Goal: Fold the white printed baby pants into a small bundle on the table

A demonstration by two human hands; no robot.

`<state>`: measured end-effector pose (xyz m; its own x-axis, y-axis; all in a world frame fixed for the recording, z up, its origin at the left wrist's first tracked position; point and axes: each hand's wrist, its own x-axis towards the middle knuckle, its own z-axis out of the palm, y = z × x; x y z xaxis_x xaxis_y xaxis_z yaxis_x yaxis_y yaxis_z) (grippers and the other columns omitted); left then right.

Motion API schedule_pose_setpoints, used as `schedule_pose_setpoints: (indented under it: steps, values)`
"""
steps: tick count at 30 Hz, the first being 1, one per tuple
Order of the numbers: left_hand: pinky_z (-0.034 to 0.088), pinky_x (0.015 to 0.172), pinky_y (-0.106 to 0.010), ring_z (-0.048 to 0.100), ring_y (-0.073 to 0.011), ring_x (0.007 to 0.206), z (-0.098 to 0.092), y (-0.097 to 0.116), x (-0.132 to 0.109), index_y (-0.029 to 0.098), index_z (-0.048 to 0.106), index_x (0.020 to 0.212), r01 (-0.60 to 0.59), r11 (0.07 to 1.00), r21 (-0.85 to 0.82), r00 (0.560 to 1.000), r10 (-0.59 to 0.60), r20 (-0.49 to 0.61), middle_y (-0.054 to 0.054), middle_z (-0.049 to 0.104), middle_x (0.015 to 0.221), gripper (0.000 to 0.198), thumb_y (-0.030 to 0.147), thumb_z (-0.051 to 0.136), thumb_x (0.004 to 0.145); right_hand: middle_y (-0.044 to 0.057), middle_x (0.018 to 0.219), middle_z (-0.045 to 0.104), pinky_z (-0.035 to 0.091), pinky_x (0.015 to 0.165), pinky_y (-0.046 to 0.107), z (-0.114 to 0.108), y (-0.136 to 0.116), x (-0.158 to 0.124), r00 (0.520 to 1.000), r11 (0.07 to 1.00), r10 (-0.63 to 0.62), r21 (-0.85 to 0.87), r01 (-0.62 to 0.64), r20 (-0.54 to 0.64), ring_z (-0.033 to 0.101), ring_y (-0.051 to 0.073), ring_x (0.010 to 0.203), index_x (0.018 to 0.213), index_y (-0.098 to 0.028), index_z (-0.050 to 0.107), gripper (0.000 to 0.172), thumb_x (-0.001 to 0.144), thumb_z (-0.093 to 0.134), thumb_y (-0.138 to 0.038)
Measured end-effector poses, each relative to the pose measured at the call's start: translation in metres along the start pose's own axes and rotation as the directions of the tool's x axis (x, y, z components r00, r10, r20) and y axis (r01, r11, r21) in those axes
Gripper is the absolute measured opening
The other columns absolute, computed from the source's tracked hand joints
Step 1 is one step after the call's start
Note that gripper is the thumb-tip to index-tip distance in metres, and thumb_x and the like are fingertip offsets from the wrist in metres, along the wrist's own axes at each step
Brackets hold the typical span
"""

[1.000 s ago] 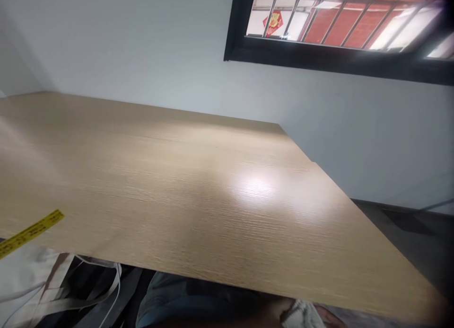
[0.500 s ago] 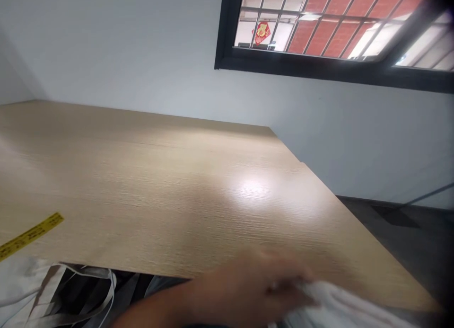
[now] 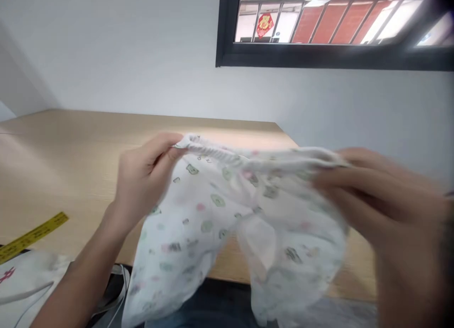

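Note:
Between my two hands hangs a small pair of white pants (image 3: 213, 200) printed with green, pink and grey figures. Its gathered elastic waistband is stretched out at the top, and both legs drop down past the table's near edge. My left hand (image 3: 147, 169) pinches the left end of the waistband between thumb and fingers. At the other end my right hand (image 3: 369, 190) grips the waistband, its fingers partly blurred by motion. The lower ends of the legs reach the bottom of the picture.
A light wood table (image 3: 88, 172) stretches back to a pale wall (image 3: 142, 48). Yellow printed tape (image 3: 33, 235) lies across its near left edge. Below that is a white bag (image 3: 31, 280) with straps and red marking. A dark-framed barred window (image 3: 319, 58) is at upper right.
The pants have come up from the lower right to the middle, spread out over the table. Both hands now hold the waistband, where before only one blurred hand showed at the bottom.

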<state>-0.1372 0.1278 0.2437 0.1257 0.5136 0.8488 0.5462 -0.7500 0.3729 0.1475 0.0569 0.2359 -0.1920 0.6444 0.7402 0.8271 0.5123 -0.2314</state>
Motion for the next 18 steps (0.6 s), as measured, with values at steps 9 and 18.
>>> schedule_pose_setpoints:
  steps: [9, 18]
  values:
    - [0.036, 0.057, -0.023, 0.049, -0.011, 0.059, 0.106, -0.142, -0.017, 0.015, 0.06, 0.072, 0.301, 0.942, 0.149, 0.801, -0.335, 0.497, 0.002, 0.056, 0.062, 0.025, 0.03, 0.047, 0.087, 0.001, 0.08, 0.061, 0.042, 0.069, 0.026, 0.147, 0.11, 0.034, 0.908, 0.932, 0.193, 0.22, -0.289, 0.373, 0.056, 0.015, 0.074, 0.074, -0.019, 0.064, 0.028, 0.076, 0.036, -0.015]
    - [0.05, 0.071, -0.033, 0.058, -0.0163, 0.079, 0.163, -0.203, 0.0, 0.011, 0.057, 0.097, 0.374, 0.91, 0.178, 0.73, -0.407, 0.549, -0.003, 0.059, 0.091, 0.029, 0.037, 0.049, 0.088, 0.004, 0.092, 0.067, 0.042, 0.083, 0.03, 0.202, 0.168, 0.05, 0.902, 0.905, 0.284, 0.22, -0.364, 0.324, 0.059, 0.018, 0.088, 0.078, -0.016, 0.067, 0.03, 0.076, 0.038, -0.015]
